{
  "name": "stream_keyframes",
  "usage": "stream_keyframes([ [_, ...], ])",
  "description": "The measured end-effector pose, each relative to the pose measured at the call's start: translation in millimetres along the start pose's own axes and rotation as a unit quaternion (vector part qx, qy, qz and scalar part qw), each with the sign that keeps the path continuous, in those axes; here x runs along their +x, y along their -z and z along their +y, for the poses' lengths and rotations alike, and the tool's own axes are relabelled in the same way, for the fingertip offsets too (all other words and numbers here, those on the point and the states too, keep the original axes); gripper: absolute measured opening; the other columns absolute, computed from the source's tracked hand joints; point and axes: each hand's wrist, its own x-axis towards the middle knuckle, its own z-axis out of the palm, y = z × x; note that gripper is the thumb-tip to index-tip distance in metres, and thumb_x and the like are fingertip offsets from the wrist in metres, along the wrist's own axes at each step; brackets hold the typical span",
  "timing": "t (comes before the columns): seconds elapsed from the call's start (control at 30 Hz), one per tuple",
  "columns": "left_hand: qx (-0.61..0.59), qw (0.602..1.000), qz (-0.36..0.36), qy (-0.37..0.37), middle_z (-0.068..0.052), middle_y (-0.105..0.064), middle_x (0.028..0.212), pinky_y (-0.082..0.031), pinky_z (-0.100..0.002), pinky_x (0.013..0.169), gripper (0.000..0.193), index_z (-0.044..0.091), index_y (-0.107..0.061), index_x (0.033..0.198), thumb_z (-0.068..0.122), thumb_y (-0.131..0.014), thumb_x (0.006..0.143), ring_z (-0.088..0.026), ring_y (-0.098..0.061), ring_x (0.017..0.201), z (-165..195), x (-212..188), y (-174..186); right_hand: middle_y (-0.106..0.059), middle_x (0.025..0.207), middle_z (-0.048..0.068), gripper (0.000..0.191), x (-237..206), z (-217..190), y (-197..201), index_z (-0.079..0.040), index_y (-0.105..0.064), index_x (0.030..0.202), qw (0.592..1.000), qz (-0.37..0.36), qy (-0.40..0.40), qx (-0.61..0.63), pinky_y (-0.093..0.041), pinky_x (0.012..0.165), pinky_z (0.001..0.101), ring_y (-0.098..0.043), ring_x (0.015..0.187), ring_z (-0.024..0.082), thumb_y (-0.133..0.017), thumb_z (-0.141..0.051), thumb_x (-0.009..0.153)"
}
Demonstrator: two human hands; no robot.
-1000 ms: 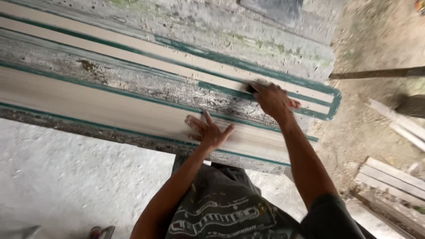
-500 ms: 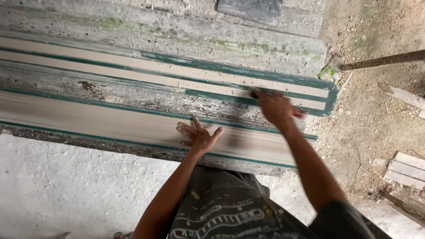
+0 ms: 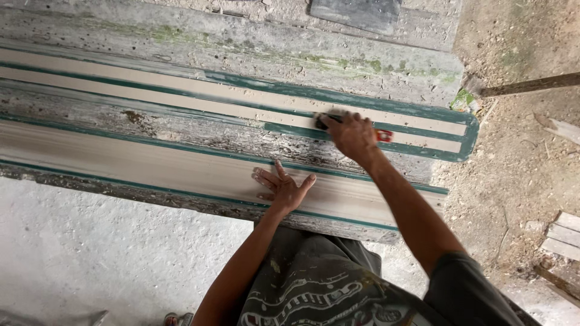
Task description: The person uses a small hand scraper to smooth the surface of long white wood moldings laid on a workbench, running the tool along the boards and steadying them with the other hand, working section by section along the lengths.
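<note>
- The right hand (image 3: 352,136) is closed around a small tool with a red handle (image 3: 383,136); the red end sticks out on the side away from the left hand, and the dark working end peeks out past the knuckles.
- That tool presses on the upper pale strip (image 3: 181,96) of a long moulded panel (image 3: 151,130), worn and edged in green paint.
- The left hand (image 3: 282,187) lies flat, fingers spread wide, holding nothing — palm down on the lower pale strip (image 3: 121,166), nearer the body than the right hand.
- Between the two hands runs a rough, flaking grey band of the panel.
- Beyond the right hand, past the panel's end — bare dirt ground (image 3: 519,163) and a wooden stick (image 3: 531,84).
</note>
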Motion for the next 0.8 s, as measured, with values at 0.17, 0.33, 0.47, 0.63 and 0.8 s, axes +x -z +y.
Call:
stream_keyframes([
  [0.17,0.004,1.0,-0.016,0.003,-0.043,0.05,0.144,0.015,-0.087,0.103,0.141,0.014,0.039,0.155,0.095,-0.042,0.072,-0.06,0.052,0.13,5.8,-5.3,5.7,-0.055,0.133,0.023,0.043,25.4,-48.7,7.0,-0.035,-0.044,0.153,0.999,0.023,0.035,-0.018,-0.057,0.09,0.0541,-0.064,0.109,0.035,-0.042,-0.035,0.11],
  [0.33,-0.004,0.999,-0.032,0.0,-0.041,0.051,0.145,0.013,-0.084,0.104,0.143,0.014,0.039,0.153,0.094,-0.044,0.07,-0.06,0.053,0.129,-0.2,-3.4,8.8,-0.063,0.12,0.015,0.044,-2.6,-6.5,0.5,-0.034,-0.047,0.149,0.999,0.02,-0.022,-0.023,-0.061,0.072,0.0501,-0.067,0.093,0.031,-0.042,-0.033,0.106],
  [0.47,-0.019,0.998,-0.054,-0.013,-0.045,0.047,0.145,0.013,-0.088,0.101,0.143,0.012,0.038,0.155,0.094,-0.043,0.07,-0.062,0.051,0.128,-5.6,-0.2,9.1,-0.065,0.078,0.011,0.043,-60.7,71.0,-1.5,-0.034,-0.046,0.156,0.989,-0.064,-0.117,-0.068,-0.056,0.051,0.0341,-0.064,0.062,0.021,-0.033,-0.032,0.114],
  [0.63,-0.042,0.998,-0.047,-0.032,-0.043,0.049,0.146,0.016,-0.087,0.101,0.141,0.014,0.035,0.156,0.095,-0.041,0.069,-0.062,0.053,0.127,-10.1,-1.5,12.4,-0.064,0.079,0.012,0.043,-95.3,112.7,-1.5,-0.037,-0.046,0.15,0.992,0.005,-0.103,-0.078,-0.056,0.053,0.0355,-0.061,0.061,0.02,-0.039,-0.04,0.108],
  [0.8,-0.027,0.998,-0.036,-0.036,-0.041,0.051,0.147,0.015,-0.085,0.103,0.143,0.016,0.036,0.156,0.096,-0.042,0.067,-0.059,0.053,0.129,-9.7,-4.7,13.3,-0.068,0.1,0.016,0.045,-47.0,64.7,-13.6,-0.037,-0.05,0.149,0.995,0.088,-0.015,-0.054,-0.058,0.073,0.0483,-0.065,0.082,0.026,-0.044,-0.034,0.104],
])
